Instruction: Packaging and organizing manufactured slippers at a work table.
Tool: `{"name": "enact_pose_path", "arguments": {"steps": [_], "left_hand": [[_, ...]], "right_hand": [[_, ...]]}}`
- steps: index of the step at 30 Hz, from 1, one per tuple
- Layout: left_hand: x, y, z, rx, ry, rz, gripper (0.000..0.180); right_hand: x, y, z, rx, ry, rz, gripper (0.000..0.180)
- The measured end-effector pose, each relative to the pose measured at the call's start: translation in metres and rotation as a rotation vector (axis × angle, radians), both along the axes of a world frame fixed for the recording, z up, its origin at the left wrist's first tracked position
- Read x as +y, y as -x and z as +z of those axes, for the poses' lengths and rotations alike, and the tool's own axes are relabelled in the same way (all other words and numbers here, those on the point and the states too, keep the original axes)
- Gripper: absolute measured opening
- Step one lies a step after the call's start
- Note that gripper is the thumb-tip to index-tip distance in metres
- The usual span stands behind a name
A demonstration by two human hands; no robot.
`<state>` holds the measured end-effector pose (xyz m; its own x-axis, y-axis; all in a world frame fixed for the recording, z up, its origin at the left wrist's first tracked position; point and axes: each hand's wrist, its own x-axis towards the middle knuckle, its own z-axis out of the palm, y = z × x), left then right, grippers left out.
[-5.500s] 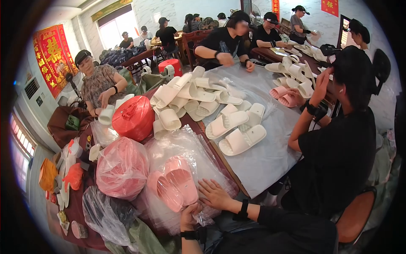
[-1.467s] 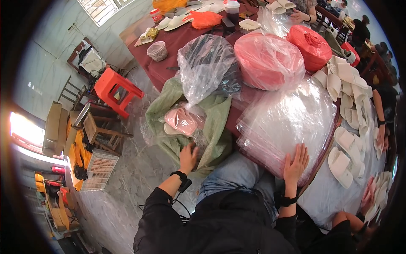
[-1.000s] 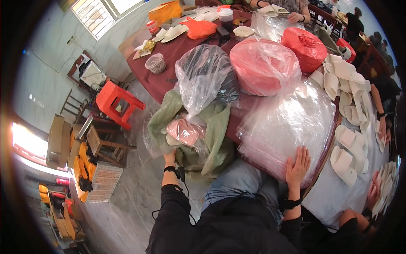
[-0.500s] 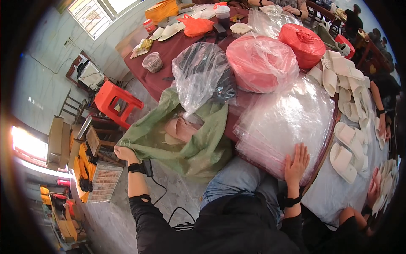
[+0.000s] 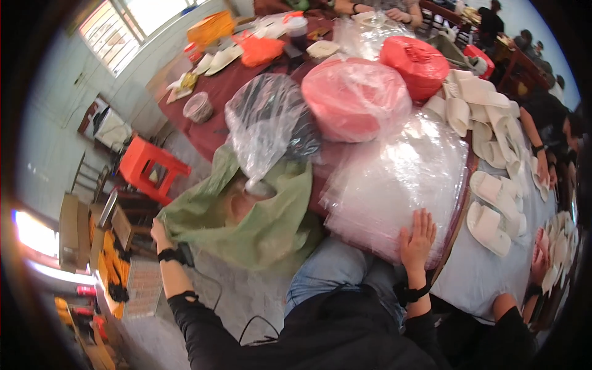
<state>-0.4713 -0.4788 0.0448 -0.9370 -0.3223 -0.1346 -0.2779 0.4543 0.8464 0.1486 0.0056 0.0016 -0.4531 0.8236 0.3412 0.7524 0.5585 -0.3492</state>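
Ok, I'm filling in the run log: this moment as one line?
left hand: holding edge of green woven sack | right hand: flat on stacked clear plastic bags | nearby: white slide slippers, red twine roll

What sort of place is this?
Probably a small workshop that handles slippers, though I can't be certain: white slippers lie heaped beside a stack of clear plastic bags, and there is an open green sack.

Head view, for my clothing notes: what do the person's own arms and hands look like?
Black sleeves end short of the wrists; the left hand and right hand are ungloved. The left black wristband bears a small dark module, with a thin cable nearby. A right black wristband shows too.
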Motion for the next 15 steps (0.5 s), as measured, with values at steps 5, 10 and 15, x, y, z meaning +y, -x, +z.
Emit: {"name": "enact_pose_path", "arguments": {"steps": [5, 10, 15], "left_hand": [[0.194, -0.104, 0.018, 0.291, 0.959, 0.061, 0.039], [0.264, -0.182, 0.031, 0.151, 0.153, -1.595, 0.049], [0.312, -0.254, 0.03, -0.777, 0.212, -1.871, 0.061]], "right_hand": [[0.007, -0.022, -0.002, -0.072, -0.025, -0.099, 0.057], [0.004, -0.018, 0.0, -0.027, -0.037, -0.115, 0.056], [0.002, -0.018, -0.002, 0.007, -0.053, -0.11, 0.055]]}}
